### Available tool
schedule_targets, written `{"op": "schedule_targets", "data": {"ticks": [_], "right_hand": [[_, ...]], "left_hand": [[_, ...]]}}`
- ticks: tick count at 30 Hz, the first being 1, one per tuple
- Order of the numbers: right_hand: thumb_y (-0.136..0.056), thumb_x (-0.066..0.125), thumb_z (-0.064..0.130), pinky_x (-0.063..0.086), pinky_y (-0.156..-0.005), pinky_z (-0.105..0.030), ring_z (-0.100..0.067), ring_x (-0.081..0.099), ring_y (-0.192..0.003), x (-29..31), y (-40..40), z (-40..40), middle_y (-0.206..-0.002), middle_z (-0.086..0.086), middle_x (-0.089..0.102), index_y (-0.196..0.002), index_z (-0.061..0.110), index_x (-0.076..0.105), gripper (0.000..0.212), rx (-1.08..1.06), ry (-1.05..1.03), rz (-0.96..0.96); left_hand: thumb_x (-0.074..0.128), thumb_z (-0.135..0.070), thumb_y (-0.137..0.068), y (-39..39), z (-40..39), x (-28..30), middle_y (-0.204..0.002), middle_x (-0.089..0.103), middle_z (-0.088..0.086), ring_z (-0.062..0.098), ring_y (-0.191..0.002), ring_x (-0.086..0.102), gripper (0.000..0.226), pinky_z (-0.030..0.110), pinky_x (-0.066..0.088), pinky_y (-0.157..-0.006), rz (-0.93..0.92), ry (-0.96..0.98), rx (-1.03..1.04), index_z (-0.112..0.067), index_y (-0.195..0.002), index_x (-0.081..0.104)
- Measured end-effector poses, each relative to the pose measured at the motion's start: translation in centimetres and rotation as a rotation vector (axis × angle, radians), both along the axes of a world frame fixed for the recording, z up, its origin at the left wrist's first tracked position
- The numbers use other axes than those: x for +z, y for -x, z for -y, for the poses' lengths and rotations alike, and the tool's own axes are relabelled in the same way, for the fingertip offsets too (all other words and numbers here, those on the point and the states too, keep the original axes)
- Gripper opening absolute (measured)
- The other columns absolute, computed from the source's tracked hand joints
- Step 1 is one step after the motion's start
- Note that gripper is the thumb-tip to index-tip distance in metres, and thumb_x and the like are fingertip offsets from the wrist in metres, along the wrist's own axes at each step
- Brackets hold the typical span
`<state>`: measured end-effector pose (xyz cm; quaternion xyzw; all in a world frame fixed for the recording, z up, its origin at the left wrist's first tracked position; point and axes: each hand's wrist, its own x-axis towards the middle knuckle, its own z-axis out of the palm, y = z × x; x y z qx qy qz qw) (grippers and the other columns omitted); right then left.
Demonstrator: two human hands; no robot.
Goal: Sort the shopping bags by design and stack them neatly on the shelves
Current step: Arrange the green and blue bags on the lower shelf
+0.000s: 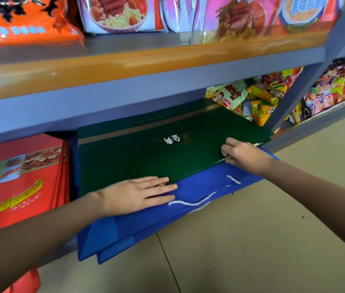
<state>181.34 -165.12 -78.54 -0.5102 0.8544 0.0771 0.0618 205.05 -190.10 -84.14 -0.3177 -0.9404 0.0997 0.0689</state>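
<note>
The big grey metal shelf (pixel 125 106) already holds 3 kinds of flat paper shopping bags. A pile of red paper bags with a food picture (pixel 19 176) lies at 9 o'clock. A pile of dark green paper bags with white writing (pixel 146 153) sits in the middle, on top of a pile of blue paper bags with white rope handles (pixel 188 210). The blue pile sticks out over the shelf edge toward 6 o'clock, above the tan floor (pixel 252 240).

So I think the sorting is mostly done. The green and blue piles likely need squaring up and pushing in.

The left hand (pixel 140 193) lies flat, fingers straight, pressing where green meets blue. The right hand (pixel 241 155), at 3 o'clock, has its fingers curled, pinching the green pile's near right edge.

Small snack packets (pixel 252 98) lie at 1 o'clock.
</note>
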Motion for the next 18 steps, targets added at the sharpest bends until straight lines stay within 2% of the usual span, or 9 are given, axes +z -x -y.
{"op": "schedule_targets", "data": {"ticks": [2,3,5,6,8,13,16,18], "right_hand": [[-0.093,0.054,0.021,0.046,-0.074,-0.039,-0.032,0.057,-0.086,0.1,0.1,-0.2,-0.111,-0.007,0.040,-0.107,0.010,0.051,0.017,-0.001,-0.001,0.004],[-0.093,0.054,0.024,0.044,-0.073,-0.036,-0.031,0.057,-0.087,0.1,0.1,-0.3,-0.112,-0.006,0.040,-0.108,0.012,0.051,0.020,-0.004,-0.006,-0.001],[-0.092,0.056,0.029,0.042,-0.071,-0.033,-0.028,0.057,-0.088,0.3,0.3,-0.4,-0.114,-0.004,0.041,-0.112,0.015,0.050,0.025,-0.026,-0.009,-0.008],[-0.092,0.057,0.030,0.043,-0.072,-0.033,-0.026,0.057,-0.089,0.4,0.4,-0.4,-0.114,-0.003,0.041,-0.113,0.016,0.050,0.027,-0.034,0.001,-0.009],[-0.090,0.059,0.031,0.045,-0.073,-0.034,-0.024,0.057,-0.090,0.4,0.6,-0.3,-0.114,-0.002,0.042,-0.114,0.016,0.051,0.029,-0.047,0.035,0.004],[-0.090,0.060,0.028,0.048,-0.073,-0.036,-0.023,0.057,-0.086,0.7,0.5,-0.3,-0.112,-0.005,0.046,-0.111,0.013,0.054,0.027,-0.072,0.108,0.020],[-0.088,0.063,0.021,0.052,-0.060,-0.040,-0.024,0.058,-0.067,1.4,-0.4,0.1,-0.097,-0.010,0.054,-0.097,0.006,0.061,0.019,0.033,0.415,-0.065],[-0.088,0.060,0.023,0.051,-0.052,-0.035,-0.020,0.055,-0.061,2.2,-1.7,0.6,-0.085,-0.008,0.055,-0.087,0.005,0.062,0.018,0.094,0.650,-0.084]], "left_hand": [[0.077,-0.006,-0.069,0.0,-0.4,0.6,-0.154,0.019,0.005,0.024,-0.130,0.034,0.085,0.034,0.055,-0.085,0.050,-0.228,0.196,-0.020,-0.140,0.032],[0.079,-0.013,-0.070,0.1,-0.6,1.1,-0.150,0.023,0.006,0.024,-0.126,0.036,0.080,0.038,0.055,-0.084,0.062,-0.348,0.311,-0.020,-0.135,0.034],[0.077,-0.027,-0.073,0.3,-0.8,1.9,-0.147,0.021,0.005,0.023,-0.129,0.031,0.081,0.041,0.040,-0.104,0.100,-0.524,0.543,-0.024,-0.138,0.029],[0.076,-0.032,-0.075,0.3,-0.9,2.2,-0.149,0.018,0.003,0.022,-0.132,0.027,0.085,0.038,0.029,-0.111,0.156,-0.584,0.644,-0.025,-0.142,0.025],[0.072,-0.037,-0.078,0.3,-1.1,2.5,-0.148,0.017,-0.001,0.018,-0.135,0.024,0.087,0.032,0.020,-0.112,0.243,-0.608,0.764,-0.023,-0.146,0.019],[0.061,-0.042,-0.087,0.4,-1.1,3.3,-0.144,0.030,-0.004,0.017,-0.130,0.031,0.070,0.033,0.027,-0.110,0.371,-0.609,0.788,-0.024,-0.144,0.024],[0.041,-0.053,-0.092,0.2,-0.7,4.6,-0.141,0.041,-0.003,0.017,-0.129,0.037,0.055,0.031,0.030,-0.109,0.314,-0.587,0.733,-0.023,-0.138,0.036],[0.025,-0.059,-0.088,0.1,-0.6,5.5,-0.136,0.050,-0.001,0.020,-0.125,0.046,0.063,0.031,0.034,-0.104,0.227,-0.591,0.695,-0.019,-0.133,0.045]]}}
